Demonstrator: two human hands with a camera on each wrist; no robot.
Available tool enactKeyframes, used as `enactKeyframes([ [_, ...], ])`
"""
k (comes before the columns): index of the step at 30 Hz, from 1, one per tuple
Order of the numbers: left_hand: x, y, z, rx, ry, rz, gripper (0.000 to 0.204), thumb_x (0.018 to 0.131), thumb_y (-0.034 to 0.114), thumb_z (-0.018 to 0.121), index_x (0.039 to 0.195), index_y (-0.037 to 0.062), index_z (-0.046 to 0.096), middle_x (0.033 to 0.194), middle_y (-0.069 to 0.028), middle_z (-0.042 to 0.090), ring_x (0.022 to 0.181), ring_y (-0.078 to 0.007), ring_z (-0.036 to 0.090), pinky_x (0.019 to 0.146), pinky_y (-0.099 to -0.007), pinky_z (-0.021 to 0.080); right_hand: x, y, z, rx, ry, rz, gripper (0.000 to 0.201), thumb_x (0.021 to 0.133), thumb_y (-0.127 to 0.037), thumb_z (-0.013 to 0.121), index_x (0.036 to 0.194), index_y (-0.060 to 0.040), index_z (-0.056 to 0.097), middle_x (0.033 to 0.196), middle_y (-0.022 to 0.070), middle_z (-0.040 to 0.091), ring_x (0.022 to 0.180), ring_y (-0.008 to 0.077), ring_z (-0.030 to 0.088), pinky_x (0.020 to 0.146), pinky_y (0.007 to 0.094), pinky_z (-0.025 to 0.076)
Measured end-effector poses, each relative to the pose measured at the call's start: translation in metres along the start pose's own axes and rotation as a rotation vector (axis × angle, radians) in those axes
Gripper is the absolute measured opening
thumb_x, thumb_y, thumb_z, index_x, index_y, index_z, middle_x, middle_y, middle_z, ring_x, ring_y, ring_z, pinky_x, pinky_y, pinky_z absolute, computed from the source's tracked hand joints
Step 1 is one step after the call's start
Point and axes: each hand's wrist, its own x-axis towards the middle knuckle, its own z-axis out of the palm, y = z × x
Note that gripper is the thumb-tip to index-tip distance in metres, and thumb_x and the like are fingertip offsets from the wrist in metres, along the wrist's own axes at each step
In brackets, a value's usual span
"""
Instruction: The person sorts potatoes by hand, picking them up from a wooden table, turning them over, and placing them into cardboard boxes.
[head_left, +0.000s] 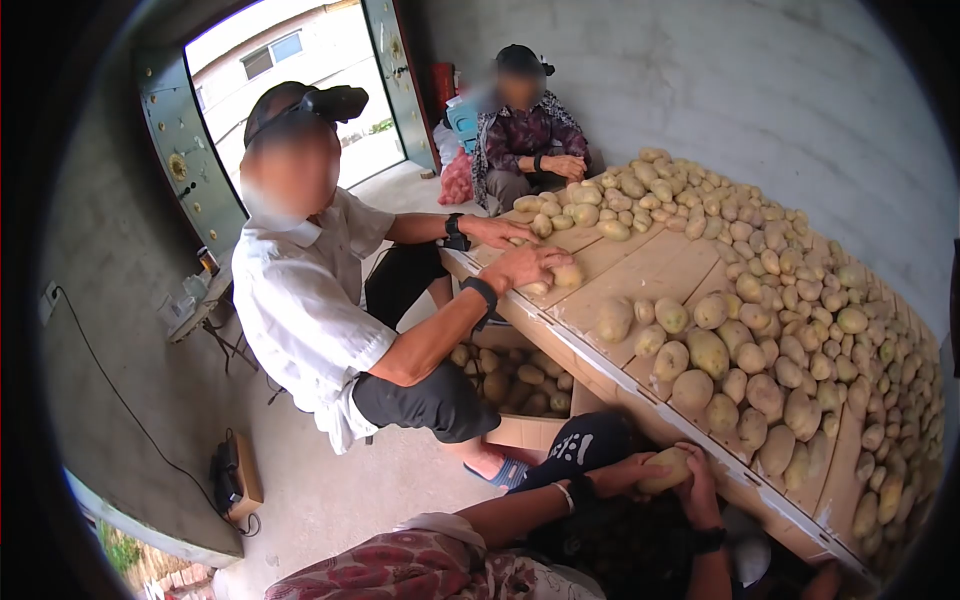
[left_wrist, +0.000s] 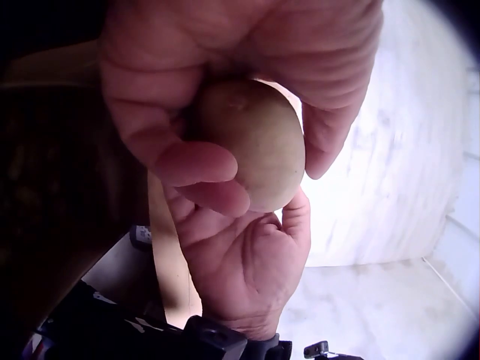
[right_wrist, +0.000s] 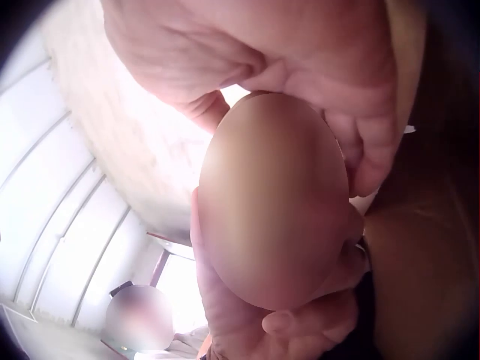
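Note:
Both my hands hold one large pale potato (head_left: 665, 470) close to the near edge of the cardboard-topped table. My left hand (head_left: 622, 474) grips one end of it. At the other end, my right hand (head_left: 699, 490) has its fingers and thumb around the skin. In the left wrist view the potato (left_wrist: 259, 146) sits between the curled fingers of my left hand (left_wrist: 240, 52), with my right hand (left_wrist: 251, 259) below. The right wrist view shows the potato (right_wrist: 274, 202) large, its smooth side toward the camera, partly covered by fingers at both ends.
Many potatoes (head_left: 765, 390) are spread over the cardboard table top (head_left: 660, 265). Across the corner, a person in a white shirt (head_left: 300, 270) handles potatoes; another person (head_left: 530, 150) sits at the far end. Under the table stands a box of potatoes (head_left: 515, 380).

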Motion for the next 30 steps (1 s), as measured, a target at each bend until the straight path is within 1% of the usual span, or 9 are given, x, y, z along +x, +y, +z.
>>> enactKeyframes([
  [11,-0.001,-0.002,0.003,0.03,0.037,0.0,0.058,0.083,0.044,0.059,0.123,0.0078,0.038,0.093,-0.003,0.053,0.064,-0.0075,0.053,0.055,-0.0185,0.044,-0.001,0.002,0.002,-0.106,0.032,-0.047,0.032,0.087,-0.02,0.039,0.113,-0.0032,0.049,0.106,0.0083,0.051,0.097,0.0161,0.051,0.082,0.0276,0.044],
  [14,-0.001,-0.002,0.004,0.005,0.042,0.007,0.058,0.083,0.044,0.059,0.123,0.0078,0.038,0.093,-0.0027,0.053,0.065,-0.0078,0.053,0.055,-0.0186,0.044,0.0,0.004,0.0,-0.075,0.063,0.004,0.031,0.088,-0.019,0.039,0.112,-0.0029,0.05,0.105,0.008,0.051,0.097,0.0156,0.051,0.083,0.0265,0.043],
  [16,-0.002,-0.003,0.005,-0.004,0.049,0.015,0.058,0.083,0.043,0.059,0.123,0.0077,0.038,0.094,-0.0025,0.053,0.065,-0.0079,0.054,0.056,-0.0187,0.045,0.001,0.004,0.001,-0.143,0.045,-0.071,0.029,0.088,-0.018,0.039,0.111,-0.0027,0.05,0.104,0.0076,0.051,0.096,0.0151,0.051,0.083,0.0259,0.043],
  [18,-0.001,-0.005,0.007,-0.05,0.057,0.039,0.056,0.084,0.043,0.059,0.122,0.0074,0.038,0.094,-0.0024,0.053,0.068,-0.0081,0.054,0.057,-0.0192,0.046,0.002,0.001,0.005,-0.168,0.037,-0.089,0.028,0.089,-0.017,0.039,0.11,-0.0026,0.05,0.103,0.0074,0.051,0.096,0.0149,0.051,0.083,0.0257,0.042],
  [21,-0.002,-0.001,0.004,-0.026,-0.002,-0.018,0.055,0.084,0.042,0.059,0.121,0.0073,0.039,0.096,-0.0027,0.053,0.071,-0.0081,0.054,0.059,-0.0199,0.047,-0.001,-0.002,0.007,-0.21,0.035,-0.114,0.027,0.089,-0.017,0.04,0.109,-0.0023,0.05,0.103,0.007,0.051,0.095,0.0146,0.05,0.084,0.0256,0.041],
  [24,0.002,-0.008,-0.002,-0.029,-0.017,-0.042,0.053,0.084,0.042,0.059,0.119,0.0075,0.039,0.097,-0.0025,0.052,0.072,-0.0079,0.054,0.06,-0.0203,0.047,0.0,0.0,0.006,-0.217,0.038,-0.119,0.026,0.089,-0.017,0.04,0.108,-0.0021,0.051,0.102,0.0068,0.051,0.094,0.0144,0.05,0.084,0.0257,0.041],
  [26,0.006,-0.015,-0.005,-0.034,-0.011,-0.048,0.053,0.084,0.043,0.06,0.118,0.0076,0.039,0.096,-0.0024,0.052,0.072,-0.0079,0.054,0.06,-0.0202,0.047,0.003,0.005,0.001,-0.206,0.038,-0.119,0.026,0.089,-0.017,0.04,0.108,-0.0019,0.051,0.102,0.0068,0.051,0.094,0.0143,0.05,0.084,0.0255,0.041],
  [28,0.007,-0.015,-0.005,-0.038,-0.005,-0.053,0.053,0.083,0.044,0.06,0.118,0.0077,0.04,0.096,-0.0023,0.052,0.073,-0.0079,0.053,0.06,-0.02,0.047,0.005,0.011,-0.005,-0.227,0.04,-0.098,0.031,0.09,-0.02,0.035,0.108,-0.0002,0.051,0.103,0.0078,0.052,0.099,0.0156,0.048,0.088,0.026,0.038],
  [30,0.006,-0.013,-0.003,-0.043,-0.002,-0.046,0.052,0.084,0.043,0.06,0.117,0.0082,0.04,0.096,-0.0017,0.052,0.072,-0.0077,0.053,0.06,-0.0194,0.046,0.005,0.01,-0.004,-0.204,0.042,-0.085,0.031,0.09,-0.02,0.035,0.108,-0.0003,0.051,0.103,0.0078,0.052,0.099,0.0155,0.049,0.088,0.0258,0.038],
])
